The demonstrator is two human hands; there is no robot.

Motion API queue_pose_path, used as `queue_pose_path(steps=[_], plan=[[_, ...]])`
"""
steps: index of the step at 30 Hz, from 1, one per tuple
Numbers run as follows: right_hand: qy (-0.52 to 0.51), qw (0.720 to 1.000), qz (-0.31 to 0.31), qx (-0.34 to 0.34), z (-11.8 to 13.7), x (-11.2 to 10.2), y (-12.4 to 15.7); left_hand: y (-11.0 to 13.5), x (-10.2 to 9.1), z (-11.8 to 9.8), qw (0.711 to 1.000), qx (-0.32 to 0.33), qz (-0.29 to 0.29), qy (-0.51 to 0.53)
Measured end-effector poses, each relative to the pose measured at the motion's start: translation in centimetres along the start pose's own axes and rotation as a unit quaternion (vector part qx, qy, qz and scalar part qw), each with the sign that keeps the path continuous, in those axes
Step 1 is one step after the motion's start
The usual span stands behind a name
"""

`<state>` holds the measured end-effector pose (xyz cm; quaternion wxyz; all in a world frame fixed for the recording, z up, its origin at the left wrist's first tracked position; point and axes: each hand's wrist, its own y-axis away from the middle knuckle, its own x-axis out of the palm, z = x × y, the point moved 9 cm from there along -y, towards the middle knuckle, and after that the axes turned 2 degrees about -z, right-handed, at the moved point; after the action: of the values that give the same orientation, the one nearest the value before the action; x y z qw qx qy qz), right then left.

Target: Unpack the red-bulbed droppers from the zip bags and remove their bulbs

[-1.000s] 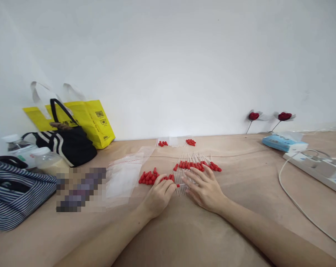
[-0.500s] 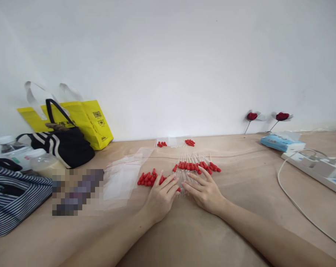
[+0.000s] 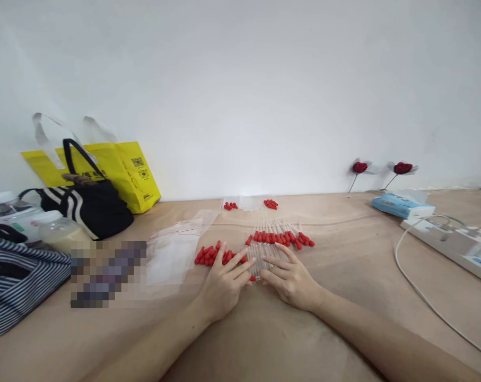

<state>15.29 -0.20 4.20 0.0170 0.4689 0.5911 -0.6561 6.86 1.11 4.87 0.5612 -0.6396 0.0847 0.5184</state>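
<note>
My left hand has its fingers spread over the near edge of a pile of red rubber bulbs. One single red bulb lies at its thumb and fingertips; whether it is pinched I cannot make out. Facing it, my right hand is open, its fingers stretched against a row of clear thin tubes lying side by side between both hands. Just behind the tubes is a fanned row of red-bulbed droppers, their clear stems pointing away from me.
Clear zip bags lie left of the bulbs. By the wall is a bag with red-ended pieces. Yellow and black bags, bottles and a striped pouch stand left. Tissues, a power strip and its cable are right.
Both hands have shifted slightly toward me and a little apart, showing more of the clear tubes. The single red bulb at my left fingertips has moved nearer to me.
</note>
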Motion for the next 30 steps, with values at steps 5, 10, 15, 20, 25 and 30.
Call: queue_pose_path(steps=[5,10,15,20,25,30], plan=[[-0.003,1.000,-0.008,-0.004,0.2,-0.2,0.0,0.2,0.0,0.0,1.000,0.001,0.007,0.005],[0.006,0.999,-0.025,0.019,-0.6,-1.1,0.4,0.6,-0.4,0.8,1.000,-0.014,0.014,0.007],[0.032,0.994,-0.023,0.098,-2.8,-1.2,1.1,0.8,-1.9,3.5,0.992,-0.113,-0.024,0.040],[-0.030,0.977,-0.018,0.209,-5.2,0.3,2.2,0.1,-1.8,9.0,0.957,-0.281,0.000,0.077],[-0.042,0.969,-0.039,0.242,-6.5,0.7,2.7,-0.5,2.1,13.5,0.901,-0.378,0.211,0.032],[-0.033,0.968,-0.054,0.244,-6.8,0.6,2.8,-1.5,3.8,14.5,0.883,-0.383,0.271,-0.012]])
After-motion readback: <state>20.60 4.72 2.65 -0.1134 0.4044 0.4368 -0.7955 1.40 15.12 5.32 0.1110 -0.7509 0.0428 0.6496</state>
